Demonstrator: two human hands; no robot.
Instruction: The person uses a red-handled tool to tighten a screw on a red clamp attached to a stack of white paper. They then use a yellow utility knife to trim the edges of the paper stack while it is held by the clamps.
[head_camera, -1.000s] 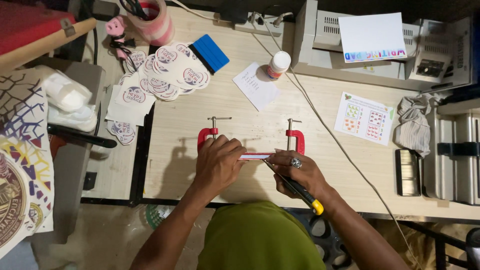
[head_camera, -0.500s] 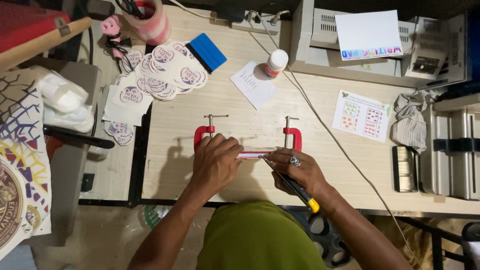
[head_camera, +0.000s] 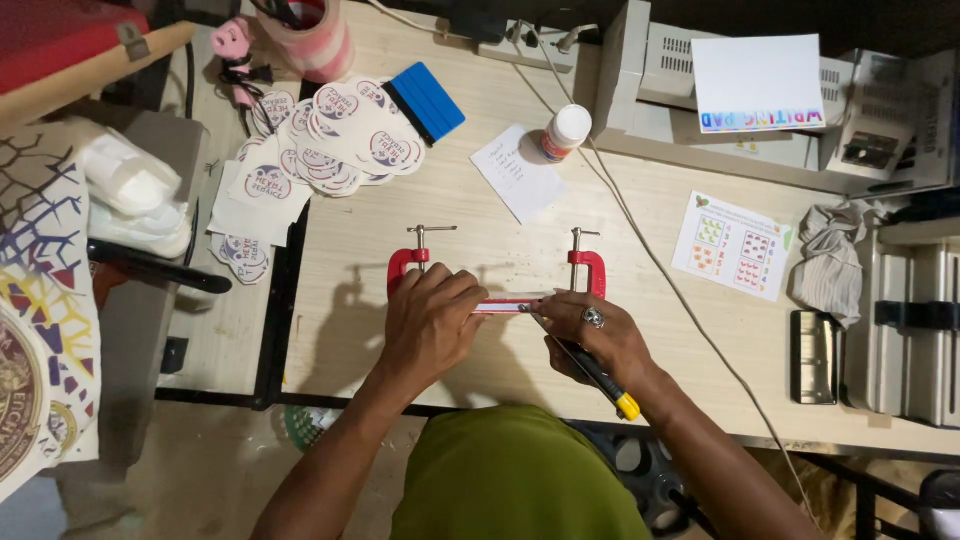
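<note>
Left hand (head_camera: 432, 322): lies palm down on the table (head_camera: 640, 370), fingers curled over the left end of a narrow red-and-white strip (head_camera: 505, 306). The grip is closed loosely onto the strip; whether the fingers pinch it or only press it down cannot be told.

Right hand (head_camera: 590, 335): closed around a slim black-handled tool with a yellow end (head_camera: 598, 378), held like a pen. The tool's tip meets the strip just ahead of this grip; the yellow end points back toward the person's body. A ring sits on one finger.

The strip lies flat on the table, running between the two grips, with its middle part exposed.

Two red C-clamps stand just beyond the hands: the left C-clamp (head_camera: 410, 260) directly past the left grip, touching or nearly touching the knuckles, and the right C-clamp (head_camera: 585, 265) directly past the right grip. Both screws point away from the person.

Further beyond the left grip: a heap of round printed stickers (head_camera: 335, 140), a blue squeegee (head_camera: 427, 100) beside it, and a roll of tape (head_camera: 310, 40) at the far edge.

Beyond and between the grips: a white paper note (head_camera: 518, 172) and a small white bottle (head_camera: 566, 131), touching the note's corner. A thin cable (head_camera: 660, 265) runs across the table past the right grip.

Outward from the right grip: a printed colour sheet (head_camera: 735, 245) and a crumpled grey cloth (head_camera: 830, 262).
</note>
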